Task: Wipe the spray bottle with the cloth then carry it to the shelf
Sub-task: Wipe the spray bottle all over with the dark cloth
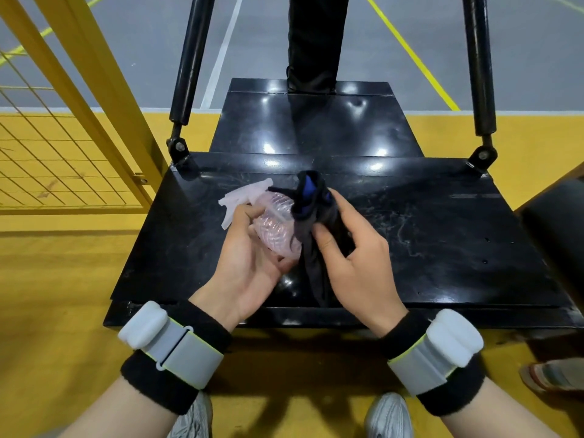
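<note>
The spray bottle (276, 227), clear with a white trigger head, was held tilted above the black platform (442, 241), cradled in the left hand (249, 263) with fingers curled around its base. The dark cloth (311, 235) was pinched in the right hand (354, 257) and pressed against the bottle's side. A yellow mesh fence (63, 153) was noted close at the platform's left edge; the platform's right half lay bare.

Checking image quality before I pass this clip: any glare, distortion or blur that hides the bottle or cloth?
Head view: bright glare spots on the glossy black platform, none over the spray bottle; wide-angle bending along the frame edges; the dark cloth blends into the black surface, its lower outline hard to follow; left hand and right hand look sharp.
</note>
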